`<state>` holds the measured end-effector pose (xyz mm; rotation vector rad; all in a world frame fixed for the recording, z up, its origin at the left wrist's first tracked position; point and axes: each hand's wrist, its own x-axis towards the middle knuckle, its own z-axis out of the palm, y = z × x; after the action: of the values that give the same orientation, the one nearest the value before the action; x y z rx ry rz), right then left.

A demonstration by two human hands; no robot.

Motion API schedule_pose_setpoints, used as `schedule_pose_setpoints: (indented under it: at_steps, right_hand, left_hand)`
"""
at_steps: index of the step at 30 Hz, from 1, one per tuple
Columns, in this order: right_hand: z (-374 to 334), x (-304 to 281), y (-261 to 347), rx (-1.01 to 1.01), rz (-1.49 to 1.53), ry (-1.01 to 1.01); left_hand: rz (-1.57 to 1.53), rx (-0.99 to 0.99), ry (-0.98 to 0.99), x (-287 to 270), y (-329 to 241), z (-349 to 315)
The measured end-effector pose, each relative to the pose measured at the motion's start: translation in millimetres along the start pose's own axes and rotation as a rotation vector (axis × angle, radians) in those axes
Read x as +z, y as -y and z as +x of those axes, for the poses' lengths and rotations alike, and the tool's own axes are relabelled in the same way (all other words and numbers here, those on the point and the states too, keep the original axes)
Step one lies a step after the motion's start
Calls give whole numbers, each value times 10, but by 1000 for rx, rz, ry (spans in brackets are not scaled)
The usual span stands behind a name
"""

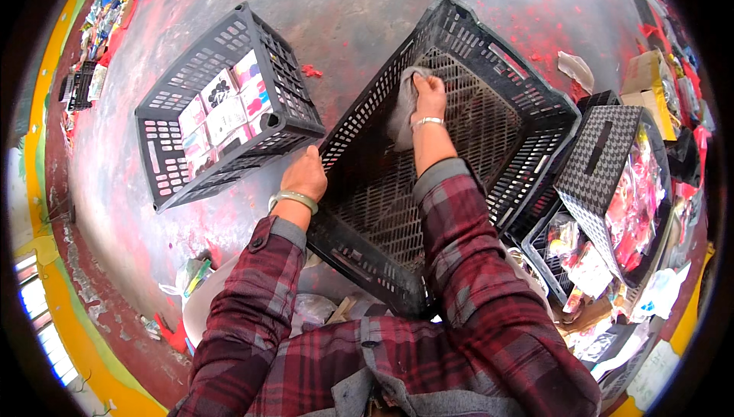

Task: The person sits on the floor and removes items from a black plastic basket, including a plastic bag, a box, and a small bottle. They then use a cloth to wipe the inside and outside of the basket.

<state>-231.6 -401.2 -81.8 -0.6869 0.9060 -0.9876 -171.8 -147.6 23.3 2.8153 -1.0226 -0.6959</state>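
A large black plastic crate (489,58) with slotted walls stands tilted in front of me, its inside dusty and brownish. My right hand (430,96) is inside it, closed on a grey cloth (401,115) that lies against the crate's left inner wall. At the crate's left rim is my left hand (306,176), its fingers curled over the edge and partly hidden. A bangle circles the left wrist and a thin bracelet the right. Just beyond my left hand sits a smaller black crate (298,123) holding several printed packets (227,115).
To the right, a patterned fabric box (600,142) full of red and clear packets leans over another black crate (547,256). A cardboard box (644,73) stands farther back. Loose items line the wall at the far left. The grey floor (344,19) has red stains and scraps.
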Motion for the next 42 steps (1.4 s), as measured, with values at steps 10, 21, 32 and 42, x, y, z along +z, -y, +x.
schedule_pose_setpoints:
  at_steps: [10,21,32,42]
  right_hand:
    - [679,363,356,128,-855,205]
    - [549,559,411,-295,-1315,-39]
    - [809,337,180,-127,-882,124]
    - [-283,328,-426,297,-184,-53]
  left_hand:
    - [-6,17,-36,78,8,42]
    - [31,21,0,20,-15,20]
    - [13,14,11,6,-29,13]
    - [1,30,-49,64,40,17]
